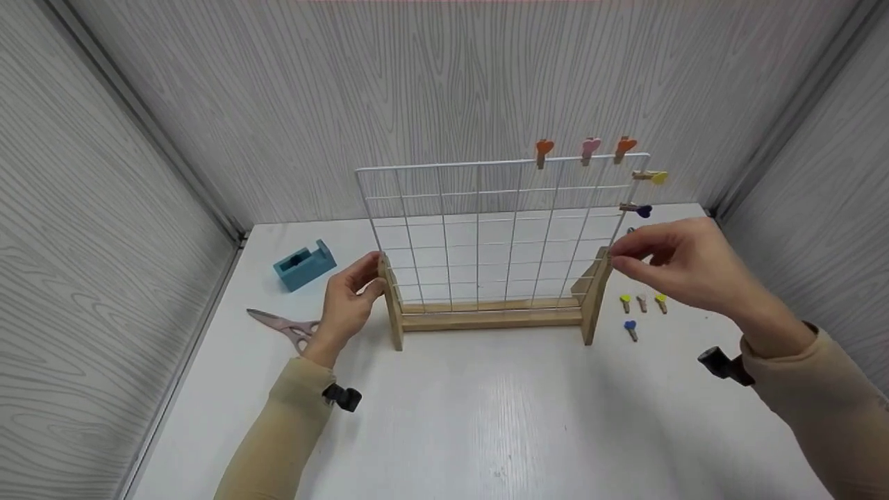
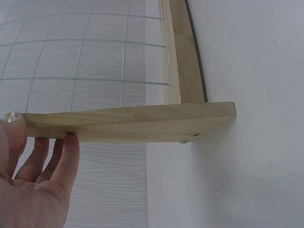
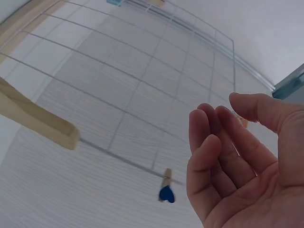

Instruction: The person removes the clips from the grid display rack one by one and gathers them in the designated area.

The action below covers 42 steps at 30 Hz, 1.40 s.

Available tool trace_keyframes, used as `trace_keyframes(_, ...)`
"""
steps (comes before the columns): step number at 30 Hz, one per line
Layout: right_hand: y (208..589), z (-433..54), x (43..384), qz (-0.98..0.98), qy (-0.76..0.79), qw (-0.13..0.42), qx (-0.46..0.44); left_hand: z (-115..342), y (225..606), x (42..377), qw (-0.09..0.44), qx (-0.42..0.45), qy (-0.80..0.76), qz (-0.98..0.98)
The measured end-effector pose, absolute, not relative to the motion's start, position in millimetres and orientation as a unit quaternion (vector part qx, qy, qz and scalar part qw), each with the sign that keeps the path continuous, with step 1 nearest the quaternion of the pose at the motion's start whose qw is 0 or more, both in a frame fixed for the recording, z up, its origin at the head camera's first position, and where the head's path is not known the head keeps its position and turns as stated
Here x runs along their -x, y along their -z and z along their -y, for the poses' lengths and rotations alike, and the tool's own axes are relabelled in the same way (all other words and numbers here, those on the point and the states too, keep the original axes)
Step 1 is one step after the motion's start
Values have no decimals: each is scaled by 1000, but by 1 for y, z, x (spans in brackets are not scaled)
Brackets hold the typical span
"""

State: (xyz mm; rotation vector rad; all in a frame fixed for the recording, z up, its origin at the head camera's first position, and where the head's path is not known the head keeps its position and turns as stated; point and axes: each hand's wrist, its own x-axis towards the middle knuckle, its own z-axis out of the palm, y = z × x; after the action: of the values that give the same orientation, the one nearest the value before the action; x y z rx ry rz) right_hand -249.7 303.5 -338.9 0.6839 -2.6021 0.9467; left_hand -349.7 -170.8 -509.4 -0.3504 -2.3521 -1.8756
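A white wire grid (image 1: 478, 222) stands upright in a wooden stand (image 1: 493, 321). My left hand (image 1: 349, 298) holds the stand's left side board (image 2: 128, 124), thumb on one face and fingertips against the other. Near the right side board (image 1: 594, 298) is my right hand (image 1: 684, 264); the right wrist view shows its fingers loosely bent, with nothing between them. Heart clothespins sit on the grid: an orange one (image 1: 544, 149), a pink one (image 1: 590, 148) and another orange one (image 1: 625, 147) along the top, a yellow one (image 1: 653, 177) and a dark blue one (image 3: 166, 192) on the right edge.
Several loose heart clothespins, among them a blue one (image 1: 630, 330) and a pink one (image 1: 642, 301), lie on the white table (image 1: 486, 417) to the right. At the left are a teal tape dispenser (image 1: 305, 267) and scissors (image 1: 274, 321). Wood-grain panels (image 1: 444, 83) enclose the table.
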Motion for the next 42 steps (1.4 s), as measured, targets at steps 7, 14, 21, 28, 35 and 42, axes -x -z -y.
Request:
trace_keyframes(7, 292, -281, 253, 881, -307, 199, -300, 171, 510, 350, 53, 117, 626, 769)
trace_keyframes(14, 249, -263, 269, 861, -272, 256, -345, 172, 510, 350, 51, 113, 625, 771)
trace_keyframes(21, 232, -248, 299, 874, -259, 288, -293, 174, 510, 351, 46, 107, 625, 772)
trace_keyframes(28, 234, -233, 329, 913, -231, 215, -258, 176, 509, 350, 42, 102, 621, 776)
trace_keyframes(35, 233, -224, 338, 917, -245, 172, -264, 172, 509, 350, 48, 112, 621, 774)
trace_keyframes(42, 235, -228, 337, 923, -240, 169, -250, 171, 508, 349, 53, 114, 621, 773)
